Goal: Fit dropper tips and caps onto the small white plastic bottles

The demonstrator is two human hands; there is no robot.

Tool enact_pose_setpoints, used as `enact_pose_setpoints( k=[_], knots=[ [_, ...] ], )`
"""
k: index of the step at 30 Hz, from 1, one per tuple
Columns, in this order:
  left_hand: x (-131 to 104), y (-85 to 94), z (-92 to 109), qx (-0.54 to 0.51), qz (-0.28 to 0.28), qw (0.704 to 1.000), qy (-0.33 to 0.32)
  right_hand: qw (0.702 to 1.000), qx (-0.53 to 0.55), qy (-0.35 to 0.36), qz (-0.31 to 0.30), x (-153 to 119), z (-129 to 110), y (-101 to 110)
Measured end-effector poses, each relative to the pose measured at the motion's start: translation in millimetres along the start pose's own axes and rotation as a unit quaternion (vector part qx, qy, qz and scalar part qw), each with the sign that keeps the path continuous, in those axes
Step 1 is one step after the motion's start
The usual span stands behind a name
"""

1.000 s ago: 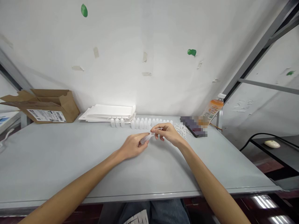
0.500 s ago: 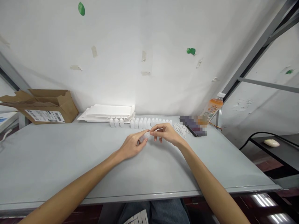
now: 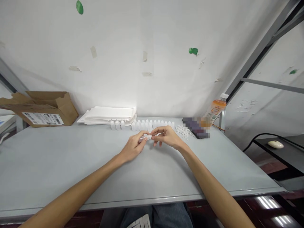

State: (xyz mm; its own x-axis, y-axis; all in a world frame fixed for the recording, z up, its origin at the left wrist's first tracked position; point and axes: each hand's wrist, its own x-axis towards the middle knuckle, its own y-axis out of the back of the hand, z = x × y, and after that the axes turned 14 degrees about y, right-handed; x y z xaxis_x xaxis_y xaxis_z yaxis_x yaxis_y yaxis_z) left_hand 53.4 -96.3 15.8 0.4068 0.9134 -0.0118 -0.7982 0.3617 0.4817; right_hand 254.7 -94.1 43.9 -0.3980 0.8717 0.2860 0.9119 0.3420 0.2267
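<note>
My left hand (image 3: 131, 148) is closed around a small translucent white plastic bottle (image 3: 145, 137), which lies tilted with its neck toward the right. At that neck, the thumb and fingers of my right hand (image 3: 168, 136) pinch a thin white strip (image 3: 155, 135), mostly covered by the fingers. Behind my hands stand several similar small bottles (image 3: 150, 126) in rows. Three more bottles (image 3: 117, 126) stand apart on the left, with thin white strips at their tops. To the right of the rows lies a loose pile of small white plastic pieces (image 3: 183, 130).
An opened cardboard box (image 3: 67, 109) sits at the back left, beside a stack of white sheets (image 3: 106, 113). On the right are a partly blurred phone (image 3: 193, 126) and an orange drink bottle (image 3: 217, 106). The grey table (image 3: 142, 180) ends at a wall.
The small bottle has turned to lie flatter between my hands, its neck now showing. My right-hand fingers have shifted slightly left, and the thin strip shows more clearly.
</note>
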Motion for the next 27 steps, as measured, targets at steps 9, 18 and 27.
enact_pose_setpoints(
  k=[9, 18, 27],
  knots=[
    [-0.6, 3.0, 0.9, 0.014, -0.001, 1.000, 0.000, 1.000, -0.016, 0.016, -0.001, 0.0, 1.8, -4.8],
    [1.7, 3.2, -2.5, 0.087, 0.033, 0.995, -0.033, 0.999, -0.031, 0.027, 0.002, 0.3, 2.2, -8.8],
    [-0.4, 5.6, 2.6, 0.191, 0.060, 0.979, -0.045, 0.999, -0.025, 0.025, 0.007, -0.2, 1.8, -10.9]
  ],
)
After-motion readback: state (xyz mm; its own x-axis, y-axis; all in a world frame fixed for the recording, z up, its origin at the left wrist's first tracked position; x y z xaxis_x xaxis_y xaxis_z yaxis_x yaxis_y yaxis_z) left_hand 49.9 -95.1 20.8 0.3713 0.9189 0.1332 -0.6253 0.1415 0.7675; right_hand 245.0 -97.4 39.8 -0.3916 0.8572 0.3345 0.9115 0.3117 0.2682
